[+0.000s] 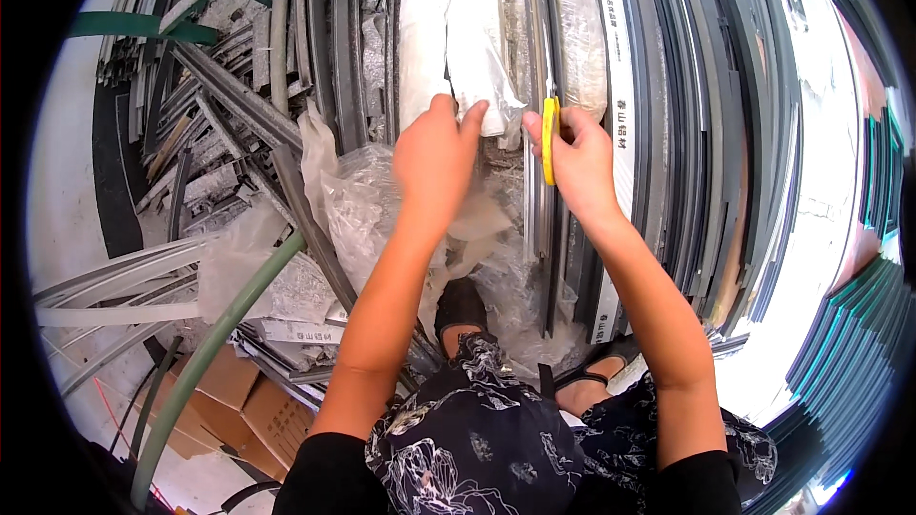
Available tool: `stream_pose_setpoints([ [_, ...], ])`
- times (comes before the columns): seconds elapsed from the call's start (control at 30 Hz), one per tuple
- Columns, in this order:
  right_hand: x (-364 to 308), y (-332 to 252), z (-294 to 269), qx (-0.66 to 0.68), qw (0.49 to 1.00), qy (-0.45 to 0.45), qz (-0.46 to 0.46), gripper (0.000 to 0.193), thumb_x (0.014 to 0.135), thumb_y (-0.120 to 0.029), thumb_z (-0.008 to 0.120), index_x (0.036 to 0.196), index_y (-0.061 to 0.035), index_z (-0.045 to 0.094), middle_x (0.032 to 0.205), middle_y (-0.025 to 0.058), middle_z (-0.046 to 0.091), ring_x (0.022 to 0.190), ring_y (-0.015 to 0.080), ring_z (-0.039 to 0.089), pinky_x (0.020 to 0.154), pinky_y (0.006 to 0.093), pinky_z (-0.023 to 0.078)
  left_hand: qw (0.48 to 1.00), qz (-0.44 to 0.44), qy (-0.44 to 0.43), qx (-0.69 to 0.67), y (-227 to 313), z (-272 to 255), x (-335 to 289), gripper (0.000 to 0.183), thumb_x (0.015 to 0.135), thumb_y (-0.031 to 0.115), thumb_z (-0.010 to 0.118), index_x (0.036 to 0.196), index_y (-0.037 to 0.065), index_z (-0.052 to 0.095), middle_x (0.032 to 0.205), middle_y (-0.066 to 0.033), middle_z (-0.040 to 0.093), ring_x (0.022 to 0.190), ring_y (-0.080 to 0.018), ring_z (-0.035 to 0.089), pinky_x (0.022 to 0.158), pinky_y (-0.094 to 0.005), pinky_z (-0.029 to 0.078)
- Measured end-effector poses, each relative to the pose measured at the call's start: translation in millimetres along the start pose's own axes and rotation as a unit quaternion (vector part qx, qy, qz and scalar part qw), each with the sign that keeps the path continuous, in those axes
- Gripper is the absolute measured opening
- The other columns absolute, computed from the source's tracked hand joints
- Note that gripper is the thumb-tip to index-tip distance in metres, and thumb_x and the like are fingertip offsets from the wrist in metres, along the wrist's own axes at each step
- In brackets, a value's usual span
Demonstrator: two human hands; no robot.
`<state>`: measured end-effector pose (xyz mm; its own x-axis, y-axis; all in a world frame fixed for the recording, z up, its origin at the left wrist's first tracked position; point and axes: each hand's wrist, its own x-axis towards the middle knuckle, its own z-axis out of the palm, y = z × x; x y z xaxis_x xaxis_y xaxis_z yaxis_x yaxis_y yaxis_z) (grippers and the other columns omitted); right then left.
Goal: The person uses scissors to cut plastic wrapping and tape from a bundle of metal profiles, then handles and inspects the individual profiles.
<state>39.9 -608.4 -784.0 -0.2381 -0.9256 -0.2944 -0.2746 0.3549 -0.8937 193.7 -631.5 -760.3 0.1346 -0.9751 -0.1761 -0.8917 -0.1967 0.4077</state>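
A white wrapped bundle (pixel 474 48) lies lengthwise in front of me, with a dark slit running along its middle. At its near end, my left hand (pixel 434 157) has its fingers and thumb closed on the white wrapping, close to the slit. Just to the right of the bundle, my right hand (pixel 584 160) grips a yellow utility knife (pixel 550 138). The knife stands roughly upright in the picture, its thin metal tip pointing away from me. A loose flap of clear film (pixel 508 95) hangs off the bundle's right edge, between the two hands.
Long dark metal profiles (pixel 687 133) are stacked on the right, beside a white printed strip (pixel 618 67). Scrap profiles (pixel 239 105) pile up at left. Crumpled plastic film (pixel 363 191) lies near my feet. A green hose (pixel 205 353) and a cardboard box (pixel 229 401) are lower left.
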Motion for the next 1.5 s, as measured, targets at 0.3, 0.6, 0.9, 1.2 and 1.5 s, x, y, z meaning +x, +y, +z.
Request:
stream_pose_setpoints([
  [0.3, -5, 6, -18, 0.030, 0.999, 0.020, 0.032, 0.040, 0.077, -0.034, 0.069, 0.071, 0.0024, 0.054, 0.059, 0.0069, 0.051, 0.054, 0.0128, 0.044, 0.052, 0.0307, 0.038, 0.988, 0.105, -0.015, 0.108, -5, 1, 30, 0.027, 0.077, 0.028, 0.059, 0.073, 0.002, 0.059, 0.071, -0.0176, 0.061, 0.069, -0.0362, 0.060, 0.061, -0.0458, 0.046],
  [0.6, -5, 13, -12, -0.002, 1.000, 0.015, -0.020, 0.045, 0.068, -0.036, 0.075, 0.068, 0.0005, 0.048, 0.060, 0.0111, 0.049, 0.054, 0.0227, 0.043, 0.054, 0.0344, 0.040, 0.950, 0.181, -0.220, -0.125, 50, 19, 71, 0.020, 0.076, 0.019, 0.056, 0.078, 0.000, 0.063, 0.069, -0.0152, 0.063, 0.064, -0.0283, 0.062, 0.060, -0.0378, 0.048],
  [0.9, 35, -1, 24, -0.124, 0.986, 0.109, -0.013, 0.041, 0.064, -0.031, 0.076, 0.078, -0.0013, 0.052, 0.075, 0.0190, 0.060, 0.072, 0.0384, 0.057, 0.063, 0.0440, 0.043, 0.896, 0.038, -0.293, -0.333, 54, 15, 110, 0.021, 0.084, 0.020, 0.056, 0.090, -0.001, 0.060, 0.075, -0.0076, 0.062, 0.067, -0.0133, 0.060, 0.061, -0.0249, 0.049],
  [1.2, 59, -12, 22, -0.277, 0.957, 0.062, -0.064, 0.021, 0.070, -0.016, 0.065, 0.082, -0.0034, 0.054, 0.078, 0.0154, 0.062, 0.076, 0.0343, 0.061, 0.066, 0.0436, 0.048, 0.965, 0.203, 0.164, 0.021, -29, 10, 53, 0.037, 0.081, 0.022, 0.058, 0.109, 0.000, 0.051, 0.112, -0.0183, 0.052, 0.107, -0.0344, 0.047, 0.091, -0.0384, 0.037],
  [1.5, 74, -10, 29, -0.390, 0.914, 0.022, -0.106, 0.016, 0.069, -0.010, 0.062, 0.081, -0.0038, 0.053, 0.078, 0.0134, 0.062, 0.075, 0.0313, 0.061, 0.062, 0.0421, 0.049, 0.975, 0.076, 0.205, -0.030, -59, 8, 69, 0.020, 0.085, 0.008, 0.048, 0.102, -0.002, 0.049, 0.090, -0.0233, 0.058, 0.083, -0.0404, 0.056, 0.073, -0.0441, 0.043],
])
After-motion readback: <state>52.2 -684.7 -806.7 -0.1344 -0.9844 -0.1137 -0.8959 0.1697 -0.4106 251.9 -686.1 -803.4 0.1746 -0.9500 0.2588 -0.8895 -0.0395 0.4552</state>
